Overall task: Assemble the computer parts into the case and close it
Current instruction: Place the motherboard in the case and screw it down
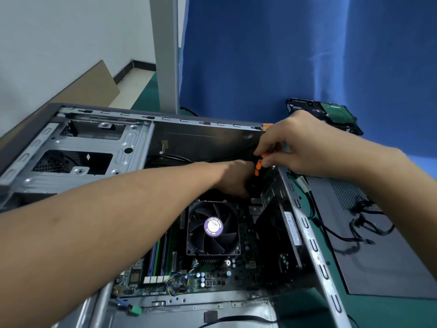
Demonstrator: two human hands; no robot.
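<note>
An open grey computer case (99, 147) lies on its side before me, with the motherboard (212, 278) and a black CPU fan (213, 227) inside. My right hand (298, 143) grips an orange and black screwdriver (258, 165) by its handle, pointing down into the case's far right corner. My left hand (233, 177) reaches deep into that same corner beside the screwdriver shaft, just beyond the fan; its fingers are hidden, so what they touch cannot be told. RAM sticks (159, 254) stand left of the fan.
A hard drive (331, 114) lies on the table at the back right. The dark side panel (378, 261) with black cables (361, 226) lies right of the case. A blue curtain hangs behind. Cardboard leans against the wall at the left.
</note>
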